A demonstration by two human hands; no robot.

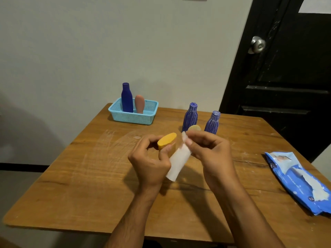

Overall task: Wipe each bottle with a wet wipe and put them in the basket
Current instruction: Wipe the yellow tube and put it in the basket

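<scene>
Middle of the frame, both hands are up over the scratched, chalky-looking brown wooden table (89, 176). The left hand (149, 161) has its fingers curled round a mustard-yellow bottle with a flat oval end (167, 140), matte and a bit grainy on that face, tipped so the oval points up toward the camera. The right hand (207, 149) is pinching a white wet wipe (177, 163) between thumb and fingertips right by the bottle; the wipe hangs down in a loose soft roll between the two hands and touches the bottle's side.

Upper middle, against the pale wall, sits a light blue plastic mesh basket (133, 118), rectangular with perforated walls. Standing upright in it are a smooth dark blue bottle with a narrow neck and cap (126, 99) and, just beside it on the right, a rounded salmon-pink tube-shaped bottle (139, 103).

Right of the basket, on the bare table, two blue bottles with thin white wavy lines stand upright: the taller striped bottle (190, 117) and the shorter striped bottle (212, 122), near each other. Between them, peeking over the right hand, is a pale yellow rounded top (194, 128); can't tell what it belongs to.

Lower right edge: a crinkly blue plastic wet-wipe pack (293, 179) lying flat, a ragged white wipe sticking out of its opening.
</scene>
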